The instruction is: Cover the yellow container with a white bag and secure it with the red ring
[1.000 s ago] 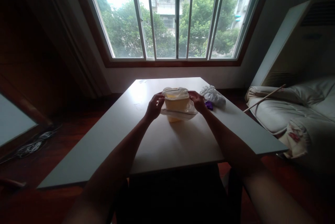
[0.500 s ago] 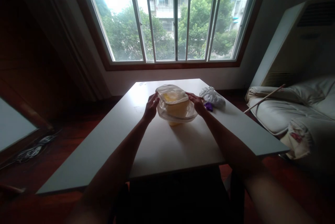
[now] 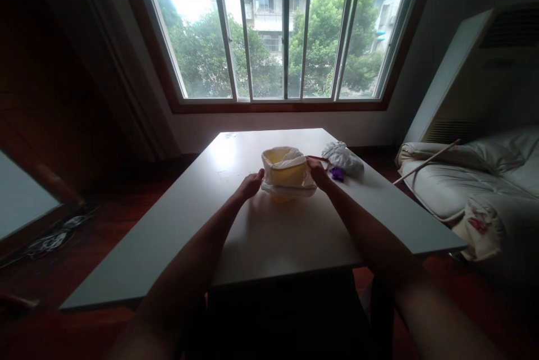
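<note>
Where hands (image 3: pixel 252 183) (image 3: pixel 319 173) touch, wrinkled plastic (image 3: pixel 290 189) drapes a tub (image 3: pixel 288 176) — yellow, rounded.

Both arms (image 3: pixel 189 256) stretched forward; left hand (image 3: pixel 252 183), right hand (image 3: pixel 319 173) apart.

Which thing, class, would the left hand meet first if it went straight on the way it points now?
Most likely the pale plastic bag draped over the yellow container. The left hand appears to touch its left side, though depth is unclear.
</note>
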`<state>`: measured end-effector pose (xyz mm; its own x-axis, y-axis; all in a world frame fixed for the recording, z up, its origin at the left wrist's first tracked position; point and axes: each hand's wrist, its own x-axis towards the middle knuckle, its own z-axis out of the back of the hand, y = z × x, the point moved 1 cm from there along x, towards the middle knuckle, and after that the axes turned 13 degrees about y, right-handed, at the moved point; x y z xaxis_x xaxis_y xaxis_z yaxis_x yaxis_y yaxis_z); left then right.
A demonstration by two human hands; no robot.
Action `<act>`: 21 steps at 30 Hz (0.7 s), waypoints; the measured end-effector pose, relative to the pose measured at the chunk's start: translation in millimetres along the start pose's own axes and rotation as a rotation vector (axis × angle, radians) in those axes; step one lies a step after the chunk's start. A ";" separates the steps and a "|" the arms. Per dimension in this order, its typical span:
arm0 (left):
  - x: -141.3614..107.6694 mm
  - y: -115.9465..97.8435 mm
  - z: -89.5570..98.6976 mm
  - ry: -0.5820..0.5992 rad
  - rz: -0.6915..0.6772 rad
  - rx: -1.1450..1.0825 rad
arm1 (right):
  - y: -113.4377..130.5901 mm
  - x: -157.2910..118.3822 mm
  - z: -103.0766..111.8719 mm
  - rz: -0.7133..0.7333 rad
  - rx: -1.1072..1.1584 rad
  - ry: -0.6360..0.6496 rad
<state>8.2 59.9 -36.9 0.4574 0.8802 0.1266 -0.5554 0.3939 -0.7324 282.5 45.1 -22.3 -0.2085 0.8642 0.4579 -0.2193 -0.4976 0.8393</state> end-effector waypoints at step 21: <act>-9.6 -12.4 -15.2 0.166 -0.344 -0.473 | 22.0 -23.6 39.1 -0.095 0.100 0.359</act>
<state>21.3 42.5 -39.1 0.6789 0.6556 0.3306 -0.0055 0.4548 -0.8906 319.8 16.7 -3.2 -0.5161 0.8162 0.2599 -0.1630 -0.3914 0.9057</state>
